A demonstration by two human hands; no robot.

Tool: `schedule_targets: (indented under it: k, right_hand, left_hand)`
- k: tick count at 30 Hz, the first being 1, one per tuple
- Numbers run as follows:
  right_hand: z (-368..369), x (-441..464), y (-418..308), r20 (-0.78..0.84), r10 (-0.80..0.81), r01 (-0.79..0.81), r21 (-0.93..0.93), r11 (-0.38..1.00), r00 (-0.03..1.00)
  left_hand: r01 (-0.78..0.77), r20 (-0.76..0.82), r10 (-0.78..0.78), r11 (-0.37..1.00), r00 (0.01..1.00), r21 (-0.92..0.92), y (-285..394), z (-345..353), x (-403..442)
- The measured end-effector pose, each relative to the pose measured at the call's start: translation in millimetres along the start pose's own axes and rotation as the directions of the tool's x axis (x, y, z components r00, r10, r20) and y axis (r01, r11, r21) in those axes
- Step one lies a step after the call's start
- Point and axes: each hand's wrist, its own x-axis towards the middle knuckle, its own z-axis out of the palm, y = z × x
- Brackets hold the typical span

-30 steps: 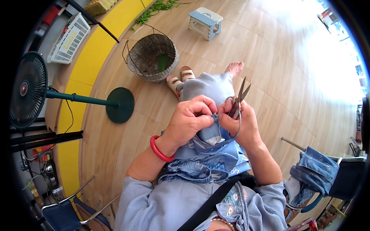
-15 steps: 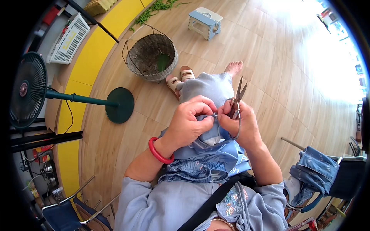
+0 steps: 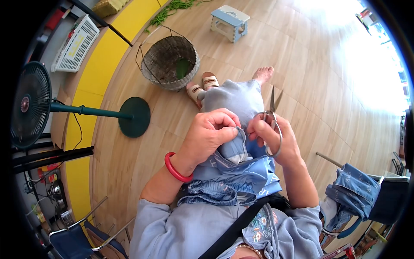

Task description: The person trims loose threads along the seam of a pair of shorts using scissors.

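On my lap lies a blue denim garment (image 3: 254, 175) with a gathered elastic waistband and some white lettering. My left hand (image 3: 211, 134), a red bangle on its wrist, pinches an edge of this denim between thumb and fingers. Just to the right, my right hand (image 3: 276, 137) holds metal scissors (image 3: 273, 108) by the handle loops. The blades point away from me and stand slightly apart. The right thumb and fingertips are close to the pinched edge but apart from it; whether they hold a thread cannot be made out.
A wicker basket (image 3: 151, 60) with a green leaf inside stands ahead, near sandals (image 3: 196, 91) and a folding stool (image 3: 230, 21). To the left is a green fan (image 3: 134, 116). More denim (image 3: 353, 190) hangs over a chair at right. Green stalks (image 3: 172, 9) lie far ahead.
My right hand has drawn away to the right from the left hand, carrying the scissors with it. My left hand still pinches the denim and has barely moved.
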Motion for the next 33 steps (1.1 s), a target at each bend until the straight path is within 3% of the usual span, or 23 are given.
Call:
schedule_targets:
  k: [2, 4, 9, 12, 21, 33]
  right_hand:
    - [-3, -9, 4, -0.024, -0.074, 0.074, -0.017, 0.997, 0.997]
    - [-15, -16, 11, 0.193, -0.114, 0.124, -0.040, 0.992, 0.975]
    - [-20, -37, 8, 0.426, 0.176, -0.123, -0.150, 0.981, 0.888]
    - [-19, -37, 1, 0.385, 0.272, -0.193, -0.230, 0.954, 0.882]
    - [-17, -33, 0, 0.350, 0.301, -0.201, -0.294, 0.934, 0.887]
    - [-8, -35, 11, 0.289, 0.258, -0.205, -0.203, 0.958, 0.922]
  left_hand:
    - [0.001, 0.002, -0.001, 1.000, 1.000, 0.001, -1, -1, 0]
    - [0.009, 0.014, -0.009, 1.000, 1.000, -0.019, -1, -1, 1]
    - [0.001, 0.029, -0.001, 1.000, 1.000, -0.006, -4, -2, 3]
    - [0.008, 0.036, -0.008, 1.000, 0.999, 0.002, -4, -1, 2]
    - [0.006, 0.061, -0.005, 1.000, 0.998, -0.012, -6, -3, 3]
    - [0.013, 0.050, -0.011, 1.000, 0.999, -0.025, -6, -3, 2]
